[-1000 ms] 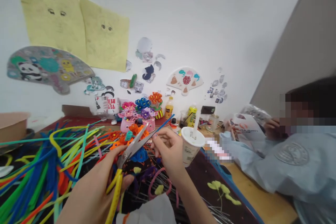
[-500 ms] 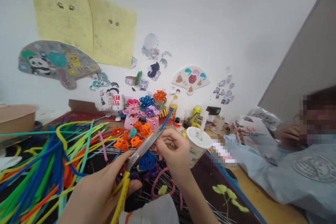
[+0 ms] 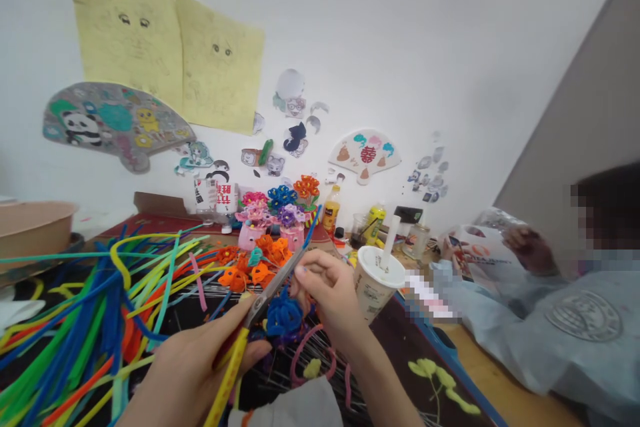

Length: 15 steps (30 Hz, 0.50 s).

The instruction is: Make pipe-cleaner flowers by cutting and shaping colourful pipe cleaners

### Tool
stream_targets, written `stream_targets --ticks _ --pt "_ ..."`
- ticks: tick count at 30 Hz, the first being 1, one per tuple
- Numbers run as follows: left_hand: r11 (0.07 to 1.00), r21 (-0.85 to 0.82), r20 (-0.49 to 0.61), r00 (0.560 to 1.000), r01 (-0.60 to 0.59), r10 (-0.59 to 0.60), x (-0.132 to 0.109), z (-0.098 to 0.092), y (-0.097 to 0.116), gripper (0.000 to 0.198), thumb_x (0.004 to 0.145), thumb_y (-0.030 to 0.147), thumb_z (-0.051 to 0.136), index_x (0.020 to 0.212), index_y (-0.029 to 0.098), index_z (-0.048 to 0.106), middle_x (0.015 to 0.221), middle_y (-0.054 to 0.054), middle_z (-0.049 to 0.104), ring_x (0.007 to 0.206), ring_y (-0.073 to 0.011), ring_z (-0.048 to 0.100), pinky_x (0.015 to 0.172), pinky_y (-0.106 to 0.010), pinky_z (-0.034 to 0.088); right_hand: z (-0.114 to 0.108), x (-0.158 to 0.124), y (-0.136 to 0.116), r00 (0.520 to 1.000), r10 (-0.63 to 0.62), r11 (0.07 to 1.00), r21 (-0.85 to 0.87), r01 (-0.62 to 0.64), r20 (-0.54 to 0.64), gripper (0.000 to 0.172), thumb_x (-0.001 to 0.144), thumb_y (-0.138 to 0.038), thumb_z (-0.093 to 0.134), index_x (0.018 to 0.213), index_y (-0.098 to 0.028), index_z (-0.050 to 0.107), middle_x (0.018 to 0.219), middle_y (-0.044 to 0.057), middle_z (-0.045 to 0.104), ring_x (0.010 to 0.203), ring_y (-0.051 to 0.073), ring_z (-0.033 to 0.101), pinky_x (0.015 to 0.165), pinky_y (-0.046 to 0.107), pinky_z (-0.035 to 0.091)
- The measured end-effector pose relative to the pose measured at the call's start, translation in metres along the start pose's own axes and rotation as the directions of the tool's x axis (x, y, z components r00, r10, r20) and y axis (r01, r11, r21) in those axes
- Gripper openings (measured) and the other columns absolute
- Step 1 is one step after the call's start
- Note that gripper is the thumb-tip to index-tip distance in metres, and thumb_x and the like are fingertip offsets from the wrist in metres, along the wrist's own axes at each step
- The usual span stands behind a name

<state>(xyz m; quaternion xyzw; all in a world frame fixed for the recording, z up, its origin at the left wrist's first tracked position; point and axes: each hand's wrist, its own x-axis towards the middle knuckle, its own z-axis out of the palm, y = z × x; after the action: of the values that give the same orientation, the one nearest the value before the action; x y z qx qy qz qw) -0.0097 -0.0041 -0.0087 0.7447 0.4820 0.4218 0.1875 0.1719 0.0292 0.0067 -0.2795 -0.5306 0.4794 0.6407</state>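
Note:
My left hand (image 3: 200,353) is closed around the yellow handles of a pair of scissors (image 3: 273,293). The metal blades point up and to the right, looking nearly together. A thin blue pipe cleaner (image 3: 314,225) sticks up by the blade tips. My right hand (image 3: 327,283) pinches it beside the blades, though the exact grip point is hidden by the fingers. Just below the fingertips sits a blue pipe-cleaner flower (image 3: 284,315); whether it joins the blue strand I cannot tell. Orange pipe-cleaner flowers (image 3: 270,250) lie beyond the scissors.
Loose coloured pipe cleaners (image 3: 90,307) spread across the left. Potted pipe-cleaner flowers (image 3: 255,213) and bottles (image 3: 331,209) stand at the back. A lidded cup with a straw (image 3: 377,283) is beside my right hand. Another person (image 3: 575,320) sits at the right with a phone (image 3: 457,247).
The view has shifted slightly. The blue strand stands more upright by the blade tips. At the right, the other person's hand has lowered from the head toward the white bag.

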Motion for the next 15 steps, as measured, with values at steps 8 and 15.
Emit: stream_targets --ticks 8,15 --pt "0.999 -0.043 0.118 0.993 0.023 -0.018 0.000 0.002 -0.002 0.039 0.078 0.050 0.055 0.104 0.027 0.073 0.044 0.008 0.063 0.035 -0.0132 0.056 0.042 -0.019 0.044 -0.008 -0.002 -0.002 0.997 0.023 0.999 0.034 -0.025 0.068 0.022 0.071 -0.033 0.081 0.068 -0.018 0.065 0.052 -0.003 0.064 0.036 0.008 0.050 0.037 0.018 0.040" --pt "0.975 -0.221 0.101 0.995 0.024 -0.001 -0.010 0.020 -0.018 0.059 0.085 0.064 0.043 0.131 0.027 0.045 0.052 0.010 0.053 0.039 -0.0106 0.045 0.041 -0.020 0.028 0.001 -0.001 0.007 0.994 -0.067 0.998 -0.019 0.066 -0.083 0.018 0.070 -0.028 0.078 0.065 -0.018 0.063 0.047 -0.005 0.061 0.032 0.006 0.043 0.034 0.016 0.031"
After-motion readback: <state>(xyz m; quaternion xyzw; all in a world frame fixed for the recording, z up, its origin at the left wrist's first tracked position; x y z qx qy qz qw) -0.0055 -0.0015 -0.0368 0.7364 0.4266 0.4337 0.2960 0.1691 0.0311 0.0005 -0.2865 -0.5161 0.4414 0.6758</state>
